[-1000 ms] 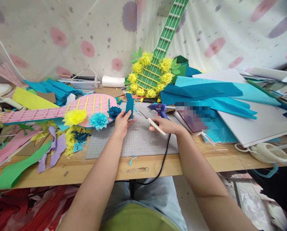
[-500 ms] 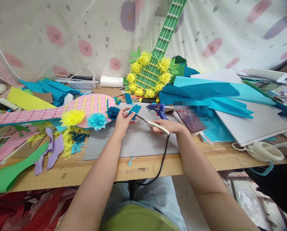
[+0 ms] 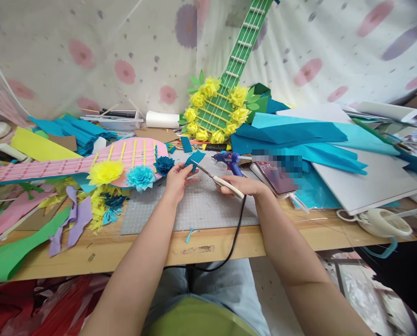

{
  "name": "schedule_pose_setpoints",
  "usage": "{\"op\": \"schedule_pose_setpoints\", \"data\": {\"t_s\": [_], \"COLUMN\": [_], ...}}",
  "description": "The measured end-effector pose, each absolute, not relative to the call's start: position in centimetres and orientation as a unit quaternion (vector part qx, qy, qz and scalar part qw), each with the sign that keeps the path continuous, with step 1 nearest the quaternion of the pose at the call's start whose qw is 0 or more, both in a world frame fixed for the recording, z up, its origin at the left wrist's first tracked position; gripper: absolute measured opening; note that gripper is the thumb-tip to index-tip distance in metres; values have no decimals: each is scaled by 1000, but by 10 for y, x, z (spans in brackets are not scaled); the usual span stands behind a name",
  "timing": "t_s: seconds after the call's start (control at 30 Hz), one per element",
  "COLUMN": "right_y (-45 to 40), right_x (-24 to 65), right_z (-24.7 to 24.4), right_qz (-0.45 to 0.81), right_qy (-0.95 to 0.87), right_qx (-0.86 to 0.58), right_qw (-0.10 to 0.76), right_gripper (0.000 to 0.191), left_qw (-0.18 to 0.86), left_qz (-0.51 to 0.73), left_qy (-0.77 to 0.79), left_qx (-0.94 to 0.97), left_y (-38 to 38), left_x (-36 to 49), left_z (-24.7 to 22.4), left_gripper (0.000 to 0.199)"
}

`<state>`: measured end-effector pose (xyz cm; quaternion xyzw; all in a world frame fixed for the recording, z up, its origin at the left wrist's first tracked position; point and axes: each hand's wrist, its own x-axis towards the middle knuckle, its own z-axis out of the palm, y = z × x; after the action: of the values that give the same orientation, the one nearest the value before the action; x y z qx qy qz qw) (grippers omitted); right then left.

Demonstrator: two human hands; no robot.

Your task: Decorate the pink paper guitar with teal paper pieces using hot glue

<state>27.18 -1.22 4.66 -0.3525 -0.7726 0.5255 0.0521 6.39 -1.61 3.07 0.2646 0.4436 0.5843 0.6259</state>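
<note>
Between the fingertips of my left hand [image 3: 178, 181] is a small dark teal piece of crepe paper [image 3: 195, 159]. My right hand [image 3: 238, 185] grips a pair of white-handled scissors [image 3: 229, 187], whose blades point left and meet the paper's lower edge. Both hands are above the grey cutting mat [image 3: 159, 210]. To their left lies a pink paper guitar [image 3: 112, 151] bearing a yellow flower [image 3: 106, 172], a light blue flower [image 3: 141, 177] and a dark teal flower [image 3: 164, 165]. Just behind my right hand rests a blue glue gun [image 3: 232, 162].
A green paper guitar [image 3: 217, 109] ringed with yellow flowers leans at the back. Blue paper sheets [image 3: 288, 133] and a phone [image 3: 276, 175] lie to the right, a white cup [image 3: 383, 223] near the right edge. Paper strips [image 3: 30, 238] cover the left. A black cord [image 3: 237, 233] hangs over the front edge.
The scissors have shifted slightly left and down against the teal paper. My left fingers have moved a little around the piece. The rest looks unchanged.
</note>
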Motion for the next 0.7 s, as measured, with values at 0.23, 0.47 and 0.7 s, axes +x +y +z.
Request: {"op": "schedule_pose_setpoints", "data": {"t_s": [0.23, 0.47, 0.7], "right_y": [-10, -10, -8], "right_x": [269, 266, 266], "right_z": [47, 45, 36], "right_qz": [497, 530, 568], "right_qy": [-787, -767, -734], "right_qx": [-362, -358, -363], "right_qw": [48, 55, 85], "right_gripper": [59, 63, 58], "left_qw": [620, 618, 624], "left_qz": [581, 576, 568], "left_qy": [441, 451, 455], "left_qx": [288, 287, 284], "left_y": [-17, -17, -14], "left_x": [67, 67, 66], "left_z": [29, 29, 26], "left_gripper": [10, 12, 9]}}
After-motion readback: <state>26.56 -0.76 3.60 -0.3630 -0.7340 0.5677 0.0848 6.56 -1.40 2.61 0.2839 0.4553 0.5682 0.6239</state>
